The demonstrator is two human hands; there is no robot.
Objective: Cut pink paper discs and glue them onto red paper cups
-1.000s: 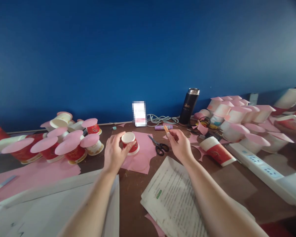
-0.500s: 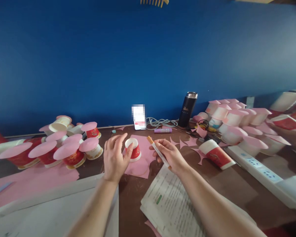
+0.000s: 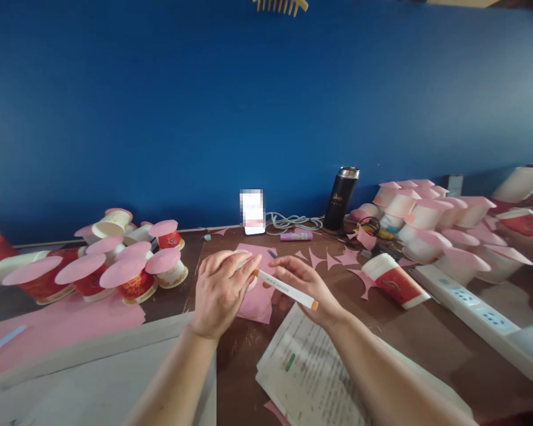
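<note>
A white marker with orange ends (image 3: 293, 290) slants between my two hands. My right hand (image 3: 304, 287) is closed round it. The fingers of my left hand (image 3: 222, 290) are bent over the small paper cup (image 3: 251, 285), which they mostly hide, and the fingertips reach the marker's upper left end. Beneath the cup lies a pink paper sheet (image 3: 260, 305). A thin dark tip (image 3: 272, 254) shows just above my right fingers; what it belongs to is hard to make out.
Paper cups with pink discs (image 3: 124, 272) stand at left, more pink-topped cups (image 3: 426, 207) at right. A black flask (image 3: 341, 198), lit phone (image 3: 253, 210), purple tube (image 3: 296, 236), fallen red cup (image 3: 395, 281), power strip (image 3: 479, 313) and printed papers (image 3: 311, 367) surround the hands.
My left hand has moved right and closed in over the cup, its fingertips now at the marker. The marker has tilted flatter in my right hand, and a thin dark tip has appeared above those fingers.
</note>
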